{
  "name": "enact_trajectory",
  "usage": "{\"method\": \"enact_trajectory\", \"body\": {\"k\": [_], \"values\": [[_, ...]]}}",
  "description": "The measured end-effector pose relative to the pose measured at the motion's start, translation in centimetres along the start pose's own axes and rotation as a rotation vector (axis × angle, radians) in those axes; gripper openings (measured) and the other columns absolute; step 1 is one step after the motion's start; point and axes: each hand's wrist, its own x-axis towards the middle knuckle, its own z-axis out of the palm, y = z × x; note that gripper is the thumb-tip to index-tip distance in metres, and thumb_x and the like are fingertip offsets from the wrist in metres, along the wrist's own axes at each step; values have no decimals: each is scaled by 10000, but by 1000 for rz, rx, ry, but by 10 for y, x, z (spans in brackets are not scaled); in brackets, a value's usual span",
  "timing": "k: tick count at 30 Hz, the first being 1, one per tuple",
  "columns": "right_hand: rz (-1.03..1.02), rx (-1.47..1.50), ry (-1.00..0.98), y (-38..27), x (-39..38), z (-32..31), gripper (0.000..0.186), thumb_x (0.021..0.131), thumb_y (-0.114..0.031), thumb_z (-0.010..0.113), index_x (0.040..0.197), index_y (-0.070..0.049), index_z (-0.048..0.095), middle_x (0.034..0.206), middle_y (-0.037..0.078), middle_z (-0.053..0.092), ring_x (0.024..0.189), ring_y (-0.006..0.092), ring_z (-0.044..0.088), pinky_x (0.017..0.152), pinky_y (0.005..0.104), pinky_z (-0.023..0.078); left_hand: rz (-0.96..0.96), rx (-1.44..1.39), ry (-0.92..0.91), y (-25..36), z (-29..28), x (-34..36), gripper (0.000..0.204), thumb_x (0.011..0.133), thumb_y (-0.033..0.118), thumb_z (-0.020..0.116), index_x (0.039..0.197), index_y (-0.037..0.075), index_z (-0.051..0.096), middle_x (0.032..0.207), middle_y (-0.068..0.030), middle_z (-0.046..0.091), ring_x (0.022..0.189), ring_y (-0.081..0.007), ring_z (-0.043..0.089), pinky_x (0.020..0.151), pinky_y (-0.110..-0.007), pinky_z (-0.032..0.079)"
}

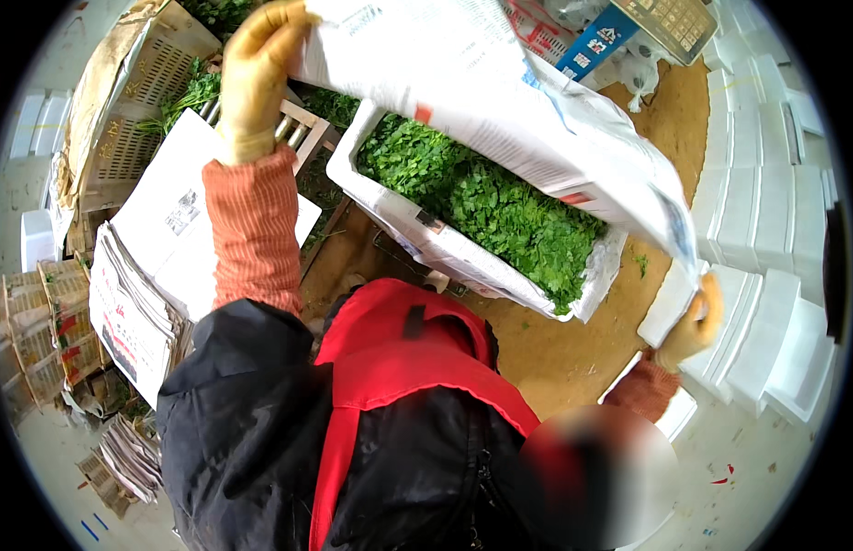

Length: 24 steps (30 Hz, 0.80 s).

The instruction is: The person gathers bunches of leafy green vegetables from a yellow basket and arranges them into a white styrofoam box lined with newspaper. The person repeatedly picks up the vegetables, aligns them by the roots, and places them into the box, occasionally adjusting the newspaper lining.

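My left hand [255, 78], in a yellowish glove, pinches one corner of a large newspaper sheet [537, 119] at the top. Toward the right, my gloved right hand [695, 323] is closed at the sheet's opposite corner. Stretched between both hands, the sheet hangs over the far side of a white foam box [344, 158]. Bunches of leafy green herbs [514, 216], which look like coriander, fill the box. More newspaper lines its near wall. The sheet hides the box's far edge.
On my left lie a stack of newspapers [133, 308] and a plastic crate [156, 87] beside loose greens [195, 90]. White foam boxes [762, 197] are piled along the right. A blue carton [596, 41] stands at the back on the brown work surface [527, 358].
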Motion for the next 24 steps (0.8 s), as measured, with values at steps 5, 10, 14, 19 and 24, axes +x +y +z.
{"method": "enact_trajectory", "body": {"k": [5,10,14,19,24], "values": [[196,20,-321,35,-97,39,246,752,111,550,954,5,642,1029,130,637,996,259,588,909,341,444,-308,-341,-6,-121,-3,-74,141,873,55,596,1005,21,635,968,-46,650,841,-127,583,808,-243,463],[78,-133,-484,64,-147,52,236,725,78,598,933,-24,648,1036,142,631,986,302,586,882,364,456,-470,-227,143,-174,-5,-119,176,839,28,599,1010,5,635,899,-22,636,795,-90,566,754,-212,441],[142,-158,-805,71,-160,42,298,708,10,660,1002,-35,638,1052,145,628,990,331,578,889,390,452,-615,305,177,-181,-9,-129,149,817,21,586,938,21,673,824,-36,659,727,-84,580,670,-208,457],[209,-35,-755,22,-60,77,434,734,-60,684,1154,-20,580,1157,178,579,1091,338,529,937,404,426,-152,456,51,-121,77,-109,238,875,117,594,1091,20,620,1071,-115,640,1005,-202,602,893,-296,454],[-104,-251,-664,52,-17,199,552,809,-165,642,1310,-44,444,1274,218,481,1189,370,445,960,419,401,68,1007,-343,-186,187,-79,613,850,381,601,1371,130,394,1412,-180,355,1325,-383,289,1062,-568,228]]}}
